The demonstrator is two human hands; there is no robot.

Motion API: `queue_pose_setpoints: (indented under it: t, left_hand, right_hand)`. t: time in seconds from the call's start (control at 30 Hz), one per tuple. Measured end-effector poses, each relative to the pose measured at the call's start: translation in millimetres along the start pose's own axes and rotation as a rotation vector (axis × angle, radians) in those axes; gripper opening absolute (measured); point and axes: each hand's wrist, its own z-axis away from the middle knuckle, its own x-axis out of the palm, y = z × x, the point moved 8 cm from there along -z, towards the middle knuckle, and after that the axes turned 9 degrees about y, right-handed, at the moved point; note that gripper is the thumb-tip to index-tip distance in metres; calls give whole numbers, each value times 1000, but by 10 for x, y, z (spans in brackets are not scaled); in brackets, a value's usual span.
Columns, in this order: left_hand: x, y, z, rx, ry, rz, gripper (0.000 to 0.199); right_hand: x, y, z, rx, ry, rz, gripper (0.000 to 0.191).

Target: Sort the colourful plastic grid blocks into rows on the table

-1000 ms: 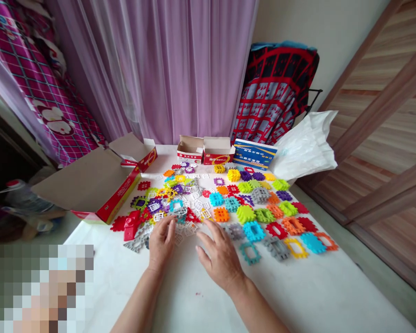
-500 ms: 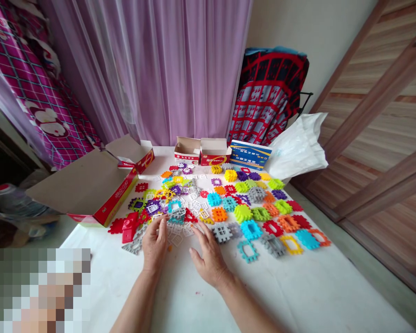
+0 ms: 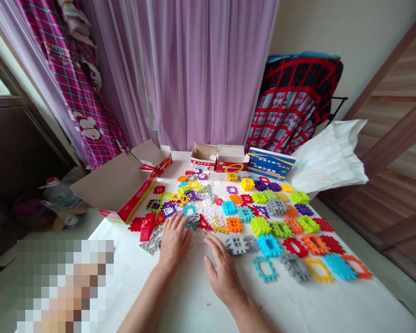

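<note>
My left hand (image 3: 175, 241) lies palm down at the near edge of a loose heap of plastic building pieces, its fingers stretched over them. A turquoise frame piece (image 3: 190, 211) shows just beyond its fingertips, and a red block (image 3: 146, 227) is to its left. My right hand (image 3: 223, 269) rests a little apart, thumb away from the fingers, holding nothing I can see. Clear window pieces (image 3: 196, 239) lie between the hands. To the right, a grey notched square (image 3: 237, 244) is near my right fingers, beside several stacks sorted by colour, such as a lime stack (image 3: 260, 225).
An open red and yellow box (image 3: 125, 206) stands at the table's left edge. At the back are small red boxes (image 3: 232, 164), a blue box (image 3: 271, 164) and a white bag (image 3: 327, 157). A pixelated patch (image 3: 65, 286) covers the lower left.
The view has swung left, so everything sits further right in it. My left hand has turned palm down, fingers reaching over the heap. My right hand keeps much the same pose.
</note>
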Motion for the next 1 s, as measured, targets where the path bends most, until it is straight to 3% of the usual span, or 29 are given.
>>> queue_pose_setpoints:
  t: [0.17,0.47,0.63,0.7,0.83,1.0]
  left_hand:
    - [90,-221,-383,-21,-189,-178,41]
    - [364,-813,-999,-184,-326,-143,37]
    - [432,-913,-1113,-339,-339,4,9]
    - [405,-938,-1125,-429,-302,90,8]
    - [292,-867,-1064,-609,-221,372,28]
    - [157,-432,-823,-731,-208,804,48]
  right_hand:
    - [-180,-143,-214,-85,76,-21,45]
    - [-802,41,-1177,-79,318,-25,26]
    - [-906,75,-1274,-87,356,-13,23]
    - [-901,98,-1250,-79,357,-19,21]
    - [-845,186,-1192,-40,347,-62,20]
    - [-727,287,-1134,90,299,-180,21]
